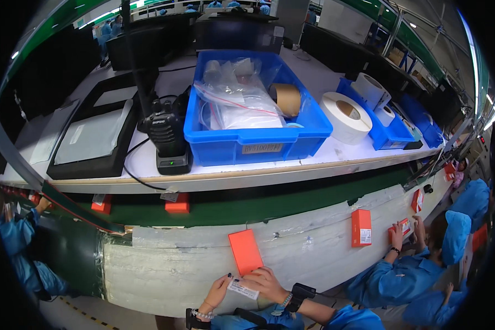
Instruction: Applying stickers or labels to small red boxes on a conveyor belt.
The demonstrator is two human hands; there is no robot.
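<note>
Low in the view, a small white printed label (244,289) is stretched between my hands. My left hand (217,293) pinches its left end between closed fingers. Bent over its upper edge, my right hand (265,284) grips the label too, with its fingers at the lower end of an orange-red box (246,251). That box lies flat on the pale covered bench, its plain top facing up. Whether the right fingers press on the box or only hover over it, I cannot tell.
A shelf (269,166) beyond the bench (165,264) holds a blue bin (242,136) of bags and tape, a two-way radio (166,132) and a white label roll (346,118). Another orange-red box (361,227) lies to the right, near a co-worker (418,269) handling a box.
</note>
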